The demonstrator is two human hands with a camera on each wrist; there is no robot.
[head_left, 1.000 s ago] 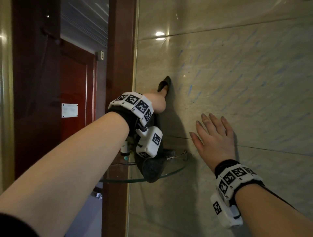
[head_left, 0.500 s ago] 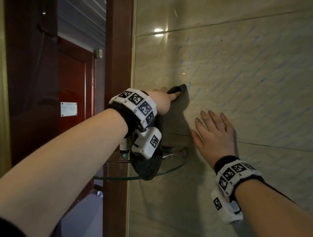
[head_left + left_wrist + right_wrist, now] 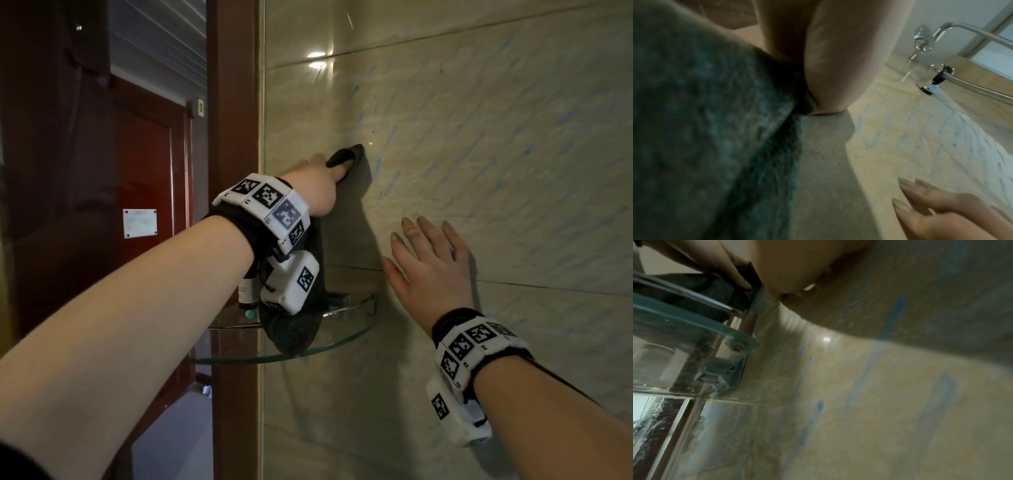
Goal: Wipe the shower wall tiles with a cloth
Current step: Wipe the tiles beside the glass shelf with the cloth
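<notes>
Dark cloth (image 3: 301, 329), soft, limp, light, hangs from left hand (image 3: 315, 192) whose fingers press its top against the tile wall (image 3: 479, 154); bunch it there; right hand (image 3: 431, 270) flat, fingers spread.

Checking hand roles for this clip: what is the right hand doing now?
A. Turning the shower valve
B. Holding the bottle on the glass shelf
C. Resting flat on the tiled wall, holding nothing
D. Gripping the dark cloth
C: the right hand lies with straight fingers on the wall tiles, while the left hand presses the cloth.
</notes>
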